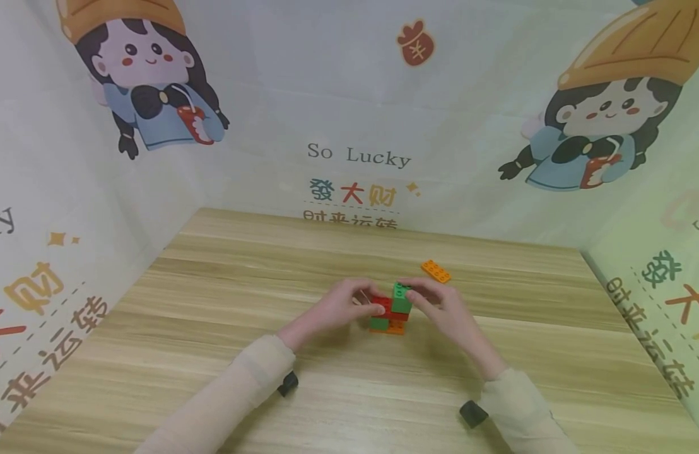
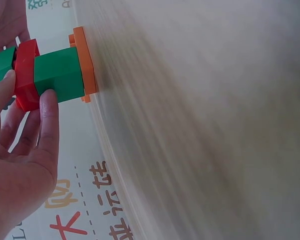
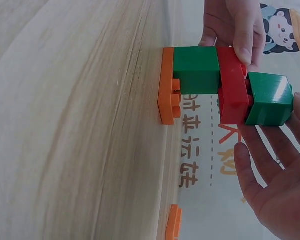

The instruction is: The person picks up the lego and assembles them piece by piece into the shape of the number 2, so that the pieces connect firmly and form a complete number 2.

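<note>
A small stack stands on the table: an orange plate (image 3: 164, 95) at the bottom, a green brick (image 2: 60, 72) on one end of it, a red brick (image 3: 232, 90) across that, and a second green brick (image 3: 269, 99) on top at the other end. From the left side my left hand (image 1: 346, 304) pinches the red brick, its thumb on the studded top, another fingertip touching the lower green brick. My right hand (image 1: 443, 309) holds the upper green brick between thumb and fingers. That brick sits slightly tilted against the red one in the right wrist view.
Behind the stack, to the right, lies a loose orange plate (image 1: 436, 271) with studs up. The wooden table (image 1: 241, 271) meets printed cloth walls (image 1: 270, 94) at the back and sides. Black objects (image 1: 473, 414) show beside both sleeves.
</note>
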